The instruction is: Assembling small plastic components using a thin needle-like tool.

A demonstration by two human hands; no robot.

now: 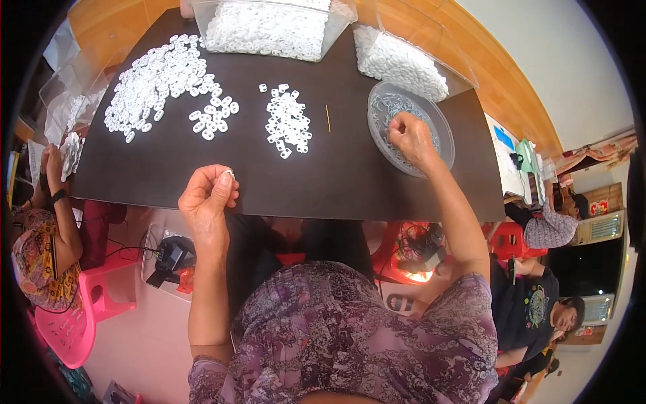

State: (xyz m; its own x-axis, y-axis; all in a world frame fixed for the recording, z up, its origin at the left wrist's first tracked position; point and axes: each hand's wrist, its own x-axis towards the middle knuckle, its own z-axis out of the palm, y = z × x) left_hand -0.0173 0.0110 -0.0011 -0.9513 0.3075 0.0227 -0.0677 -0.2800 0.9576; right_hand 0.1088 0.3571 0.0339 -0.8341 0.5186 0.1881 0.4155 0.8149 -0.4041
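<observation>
My left hand (pixel 208 196) is closed near the table's front edge, pinching a small white plastic piece (pixel 229 174) between thumb and forefinger. Over a round clear tub (pixel 439 121) at the right, my right hand (pixel 412 139) has its fingers pressed together; whatever they hold is hidden. Many small silvery metal pieces, screw-like, lie in the tub (pixel 387 102). Between my hands is a pile of squarish white plastic pieces (pixel 288 122), with a thin yellowish stick (pixel 328 118) beside it. A small cluster of oval white pieces (pixel 214 118) lies farther left.
A larger heap of oval white pieces (pixel 158 84) covers the dark table's (pixel 323 192) left part. Two clear bins (pixel 269 30) (pixel 402 62) full of white pieces stand at the back. Another person's hands (pixel 52 161) work at the left; other people (pixel 538 296) are at the right.
</observation>
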